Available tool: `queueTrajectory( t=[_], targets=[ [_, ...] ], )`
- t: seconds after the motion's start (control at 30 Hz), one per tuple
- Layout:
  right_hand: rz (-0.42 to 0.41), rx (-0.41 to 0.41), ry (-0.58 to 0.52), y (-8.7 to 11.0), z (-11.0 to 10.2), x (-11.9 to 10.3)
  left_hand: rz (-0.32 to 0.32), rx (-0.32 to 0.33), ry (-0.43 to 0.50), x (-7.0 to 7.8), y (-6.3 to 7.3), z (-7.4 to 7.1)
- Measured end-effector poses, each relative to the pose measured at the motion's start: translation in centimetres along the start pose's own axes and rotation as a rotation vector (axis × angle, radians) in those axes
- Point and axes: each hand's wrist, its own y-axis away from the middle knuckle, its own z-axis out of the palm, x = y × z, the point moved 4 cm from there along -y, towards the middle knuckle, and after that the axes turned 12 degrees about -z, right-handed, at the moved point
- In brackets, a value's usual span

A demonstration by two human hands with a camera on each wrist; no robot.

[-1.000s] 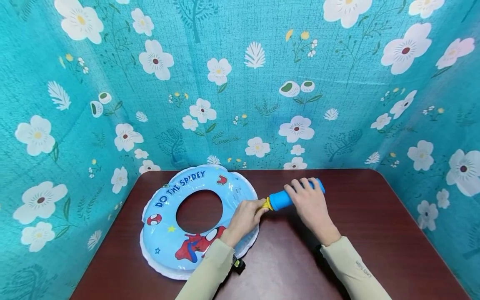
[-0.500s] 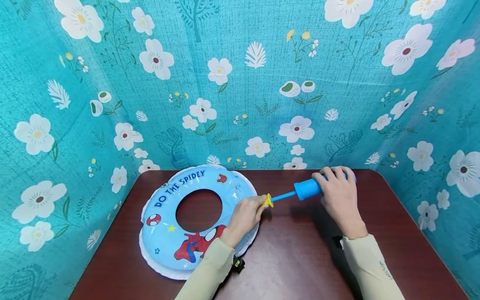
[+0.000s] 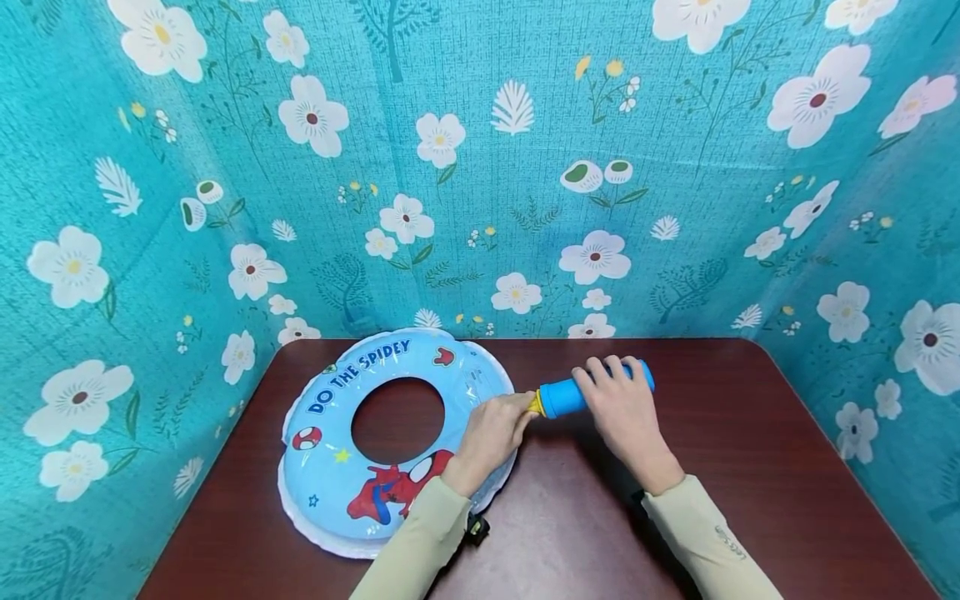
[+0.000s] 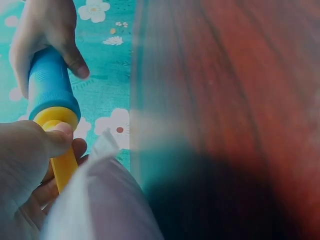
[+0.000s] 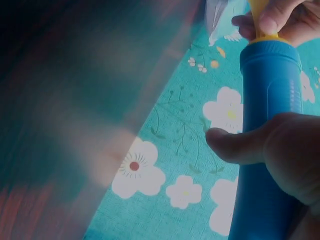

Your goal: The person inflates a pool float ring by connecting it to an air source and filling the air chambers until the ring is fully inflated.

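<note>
A light blue inflatable swim ring (image 3: pixel 315 475) with cartoon prints lies on the left of the table. In the head view my left hand (image 3: pixel 491 437) is over its right edge and pinches the yellow end piece (image 3: pixel 535 404) of a hand pump. My right hand (image 3: pixel 618 412) grips the pump's blue barrel (image 3: pixel 561 398), which sits up against the yellow piece, no rod showing between them. In the left wrist view, my left thumb and fingers pinch the yellow piece (image 4: pixel 63 167) beside the ring's clear edge (image 4: pixel 107 195). Whether the pump's tip is in a valve is hidden.
The dark red-brown table (image 3: pixel 750 467) extends to the right and front of the hands. A teal floral cloth (image 3: pixel 480 208) hangs along the back and both sides. A small black object (image 3: pixel 476 529) shows beside the left sleeve.
My right hand pulled the barrel right, exposing a blue rod, then brought it back left against the yellow piece. My left hand stayed nearly still at the ring's edge.
</note>
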Motion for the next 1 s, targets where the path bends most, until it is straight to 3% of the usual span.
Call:
queueTrajectory(
  t=[0.2,0.43,0.53,0.83,1.0],
  targets=[
    [0.052,-0.011,-0.058,0.7,-0.7,2.4,-0.005,-0.009,-0.001,-0.4,-0.1,0.1],
    [0.139,0.042,-0.038,2.2,-1.9,5.8,-0.006,0.007,0.012,-0.7,0.0,0.0],
    [0.13,0.039,-0.018,2.0,-1.9,5.3,-0.008,0.005,0.02,-0.7,0.0,-0.1],
    [0.029,-0.026,0.005,0.2,-0.1,0.6,-0.021,-0.013,0.025,-0.6,0.0,-0.1],
    [0.022,-0.058,-0.037,0.1,-0.1,0.2,-0.016,-0.026,0.044,-0.7,0.0,0.2]
  ],
)
